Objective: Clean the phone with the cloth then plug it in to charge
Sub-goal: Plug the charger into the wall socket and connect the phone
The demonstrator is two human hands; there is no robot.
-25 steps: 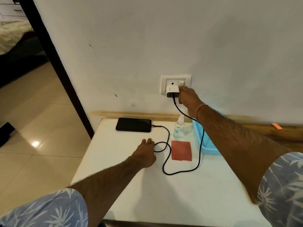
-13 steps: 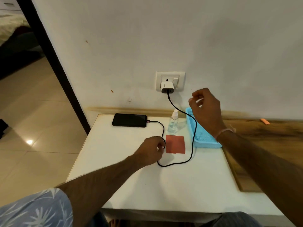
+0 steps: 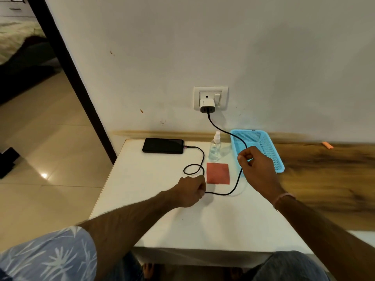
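A black phone (image 3: 163, 146) lies flat at the back of a white table (image 3: 182, 226), close to the wall. A black cable (image 3: 199, 159) is plugged into the right end of the phone. The cable makes a small loop on the table, goes under the left hand, curves along the table and climbs up to a white charger (image 3: 207, 105). The charger sits in a white wall socket (image 3: 211, 92).

The left hand (image 3: 191, 191) rests on the table just left of a red cloth (image 3: 218, 173). Its fingers are curled tight, and the cable comes out right at them. It looks like they pinch the cable, but the grip itself is hidden.

The right hand (image 3: 256, 167) is up above the table, in front of a blue basket (image 3: 269, 151). Its fingers are curled in like a loose fist. The cable passes right by them, and the pictures do not show for sure if they hold it.

The red cloth lies flat on the table between the two hands. A small clear spray bottle (image 3: 215, 147) stands just behind the cloth, between the phone and the basket. The basket sits at the right edge of the table, beside a brown wooden top (image 3: 324, 175).
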